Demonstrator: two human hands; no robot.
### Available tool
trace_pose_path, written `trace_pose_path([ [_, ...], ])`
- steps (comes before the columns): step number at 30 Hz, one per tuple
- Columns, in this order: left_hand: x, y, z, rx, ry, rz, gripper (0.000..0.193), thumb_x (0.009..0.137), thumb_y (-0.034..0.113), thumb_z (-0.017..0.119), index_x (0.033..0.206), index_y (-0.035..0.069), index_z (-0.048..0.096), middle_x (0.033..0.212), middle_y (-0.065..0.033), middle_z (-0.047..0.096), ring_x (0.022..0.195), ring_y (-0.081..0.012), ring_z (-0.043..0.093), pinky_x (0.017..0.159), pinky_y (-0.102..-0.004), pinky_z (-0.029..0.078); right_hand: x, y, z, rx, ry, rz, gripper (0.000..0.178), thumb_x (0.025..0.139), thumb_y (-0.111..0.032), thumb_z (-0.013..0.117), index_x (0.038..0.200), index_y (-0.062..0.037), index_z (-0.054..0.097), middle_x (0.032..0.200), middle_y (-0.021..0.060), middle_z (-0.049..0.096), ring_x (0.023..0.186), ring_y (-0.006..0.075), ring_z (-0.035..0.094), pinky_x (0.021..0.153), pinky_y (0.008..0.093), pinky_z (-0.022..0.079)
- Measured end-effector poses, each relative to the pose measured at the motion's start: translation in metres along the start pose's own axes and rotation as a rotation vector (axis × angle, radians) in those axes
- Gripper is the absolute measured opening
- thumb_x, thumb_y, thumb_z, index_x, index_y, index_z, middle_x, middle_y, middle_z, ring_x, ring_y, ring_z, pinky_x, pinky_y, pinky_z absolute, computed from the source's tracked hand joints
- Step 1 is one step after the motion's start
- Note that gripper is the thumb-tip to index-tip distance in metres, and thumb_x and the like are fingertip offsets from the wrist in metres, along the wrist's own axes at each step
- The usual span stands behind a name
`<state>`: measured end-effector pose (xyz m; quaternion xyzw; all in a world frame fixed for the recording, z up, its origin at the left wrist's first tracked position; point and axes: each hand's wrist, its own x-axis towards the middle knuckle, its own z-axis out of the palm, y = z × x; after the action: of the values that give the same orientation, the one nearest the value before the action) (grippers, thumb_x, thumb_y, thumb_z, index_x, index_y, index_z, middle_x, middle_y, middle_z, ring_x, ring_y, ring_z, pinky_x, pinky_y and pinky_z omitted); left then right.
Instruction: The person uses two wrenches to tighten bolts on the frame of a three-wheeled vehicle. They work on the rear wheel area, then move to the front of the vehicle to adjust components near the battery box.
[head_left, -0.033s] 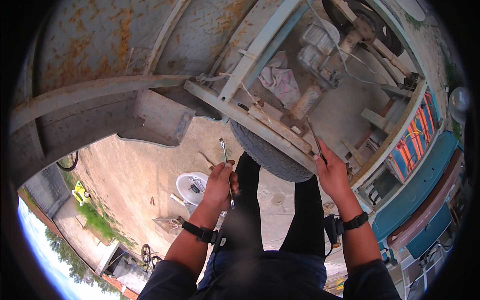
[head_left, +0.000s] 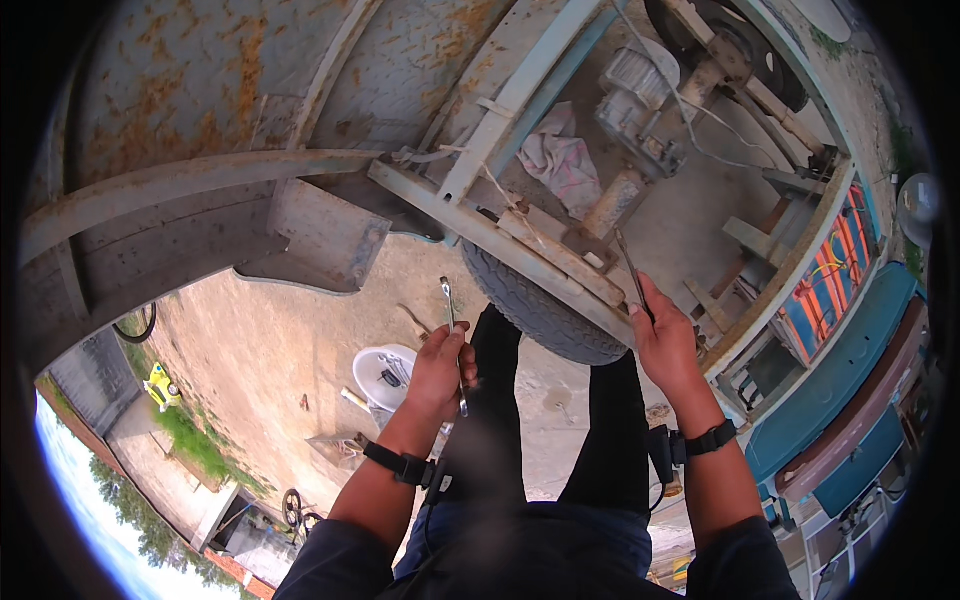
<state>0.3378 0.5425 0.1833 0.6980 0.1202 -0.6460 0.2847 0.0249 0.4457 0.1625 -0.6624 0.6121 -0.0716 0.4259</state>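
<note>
My left hand [head_left: 440, 362] is closed round a shiny metal wrench [head_left: 449, 300], held upright over the ground beside my left leg. One end of the wrench stands out above my fingers and the other below. My right hand [head_left: 664, 335] grips a slim, dark metal rod-like tool [head_left: 630, 262], whose far tip points up into the frame near a rusty axle part. Its exact kind is hard to make out. Between my hands lies the black tyre [head_left: 540, 315], under the edge of the grey-blue metal frame [head_left: 470, 215].
A white basin [head_left: 372, 362] with metal tools stands on the ground to the left. Inside the frame are a motor-like unit [head_left: 635, 90], a pale rag [head_left: 560, 165] and a cable. Rusty sheet metal [head_left: 200, 80] rises at the far left. An orange-and-blue battery-like block [head_left: 830, 270] sits at the right.
The tool in my right hand has shifted very slightly upward at its tip. Otherwise the hands and surroundings look the same.
</note>
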Motion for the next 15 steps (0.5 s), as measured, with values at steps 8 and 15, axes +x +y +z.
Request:
trace_pose_path([
  [8, 0.043, -0.017, -0.04, 0.212, -0.01, 0.183, 0.019, 0.108, 0.022, 0.056, 0.119, 0.007, 0.056, 0.077, -0.0026, 0.057, 0.06, -0.0123, 0.054, 0.056, -0.0278, 0.047, 0.015, 0.018, 0.029, 0.44, 0.053, 0.314, 0.048, 0.106, -0.018, 0.059, 0.152, -0.0071, 0.051, 0.084, -0.0003, 0.061, 0.07, 0.0097, 0.058, 0.066, 0.026, 0.049],
  [15, 0.037, -0.035, -0.08, 0.245, 0.047, 0.239, 0.017, 0.108, 0.021, 0.056, 0.117, 0.007, 0.057, 0.076, -0.0016, 0.057, 0.061, -0.011, 0.055, 0.055, -0.0263, 0.045, 0.0, -0.002, 0.052, 0.711, 0.075, 0.479, 0.049, 0.108, -0.019, 0.056, 0.155, -0.0083, 0.048, 0.075, -0.0039, 0.055, 0.061, 0.0066, 0.052, 0.057, 0.0241, 0.044],
])
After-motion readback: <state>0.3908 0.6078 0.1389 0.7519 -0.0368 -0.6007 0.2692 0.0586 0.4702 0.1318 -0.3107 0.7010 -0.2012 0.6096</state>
